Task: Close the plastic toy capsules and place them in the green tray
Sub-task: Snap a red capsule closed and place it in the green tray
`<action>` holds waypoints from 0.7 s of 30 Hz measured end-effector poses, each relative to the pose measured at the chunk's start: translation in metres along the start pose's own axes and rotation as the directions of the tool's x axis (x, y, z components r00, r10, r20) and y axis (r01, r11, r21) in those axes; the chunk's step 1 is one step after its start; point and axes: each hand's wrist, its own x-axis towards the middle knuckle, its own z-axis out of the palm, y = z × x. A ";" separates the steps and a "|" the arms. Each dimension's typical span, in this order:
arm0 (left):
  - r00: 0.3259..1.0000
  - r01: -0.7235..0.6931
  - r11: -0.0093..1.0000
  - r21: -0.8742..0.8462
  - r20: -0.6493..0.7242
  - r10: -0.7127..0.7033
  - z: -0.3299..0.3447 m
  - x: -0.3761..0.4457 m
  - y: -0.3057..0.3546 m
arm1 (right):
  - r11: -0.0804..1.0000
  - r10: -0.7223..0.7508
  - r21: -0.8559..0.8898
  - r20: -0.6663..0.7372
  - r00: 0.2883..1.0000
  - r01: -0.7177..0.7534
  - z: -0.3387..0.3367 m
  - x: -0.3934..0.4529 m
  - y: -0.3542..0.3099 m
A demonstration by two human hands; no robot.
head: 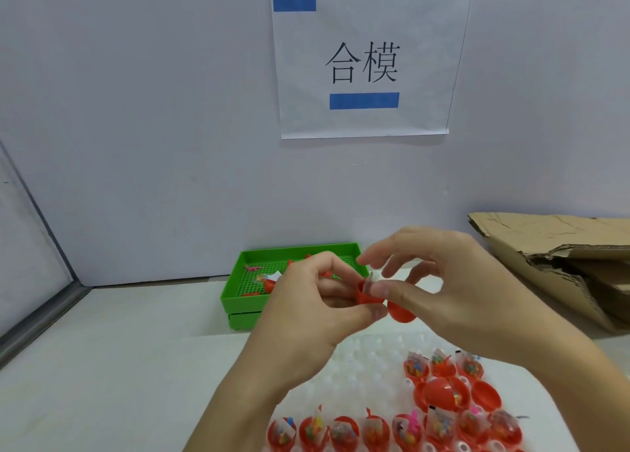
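The left hand (317, 301) is pinching the red capsule (366, 293) just right of the green tray (238, 301); the right hand (453, 281) is pressing its bag in with pinched fingers.

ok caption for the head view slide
Both hands press a red capsule shut before the green tray.

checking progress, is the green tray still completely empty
No, the green tray already holds a few red capsule pieces and small toys on its perforated floor.

Toy-packing workstation: wall sign (364, 63), capsule rows (392, 427).
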 end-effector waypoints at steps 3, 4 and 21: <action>1.000 -0.023 0.999 0.049 -0.019 0.024 0.005 0.000 0.000 | 1.000 -0.024 -0.011 -0.007 1.000 0.024 0.001 0.001 0.000; 0.999 -0.030 0.998 0.057 -0.021 0.031 0.005 0.000 0.000 | 1.000 -0.030 -0.010 -0.009 1.000 0.030 0.001 0.001 0.000; 0.998 -0.064 0.994 0.086 -0.021 0.066 0.007 -0.001 0.004 | 0.999 0.000 0.041 -0.074 0.997 0.003 0.000 0.002 -0.001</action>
